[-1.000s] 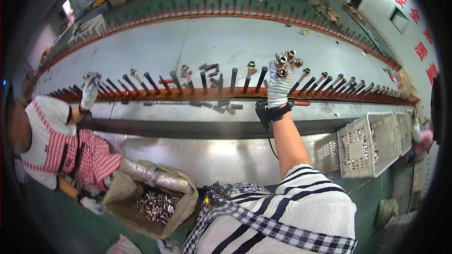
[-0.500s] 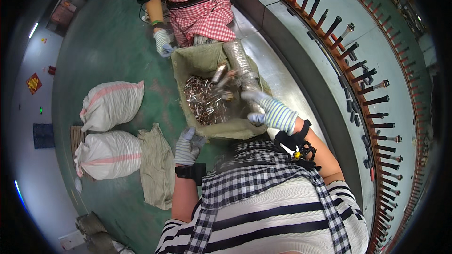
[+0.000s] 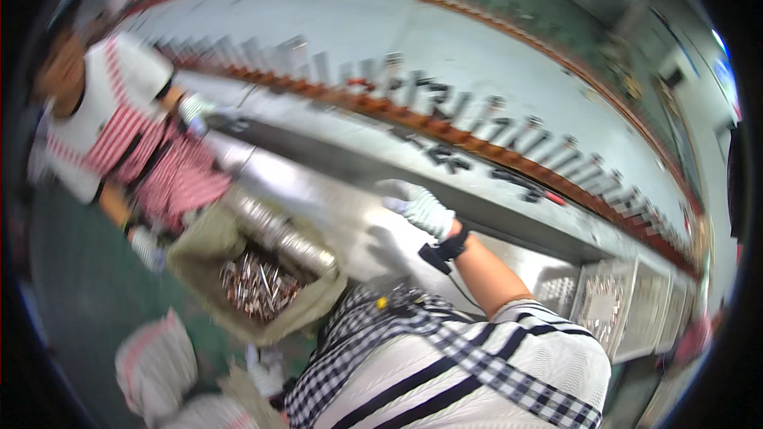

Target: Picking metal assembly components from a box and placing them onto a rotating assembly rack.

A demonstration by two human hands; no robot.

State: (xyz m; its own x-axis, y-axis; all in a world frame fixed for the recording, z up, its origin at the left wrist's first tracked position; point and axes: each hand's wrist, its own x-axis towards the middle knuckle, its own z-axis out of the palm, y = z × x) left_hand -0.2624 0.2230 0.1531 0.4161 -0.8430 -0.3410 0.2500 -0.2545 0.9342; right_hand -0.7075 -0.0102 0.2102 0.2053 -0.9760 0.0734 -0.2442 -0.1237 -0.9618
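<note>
My right hand (image 3: 421,208), in a striped work glove, is raised over the metal bench with fingers apart and nothing visible in it. My left hand (image 3: 266,369), also gloved, hangs low beside the near side of a cloth-lined box (image 3: 214,314); its fingers are too blurred to read. Many small copper and silver metal pieces (image 3: 261,286) fill the bottom of the box. Along the box's bench side lies a long plastic-wrapped bundle (image 3: 282,234).
A co-worker in a red checked apron (image 3: 163,167) stands at the left, one gloved hand beside the box. A rail (image 3: 413,115) with upright dark-handled parts curves behind the bench (image 3: 310,199). Clear trays (image 3: 608,310) of metal parts stand right; white sacks (image 3: 159,365) lie lower left.
My view has swung right, so the box now appears farther left and trays show at the right. My right hand has left the box for a place above the bench.
</note>
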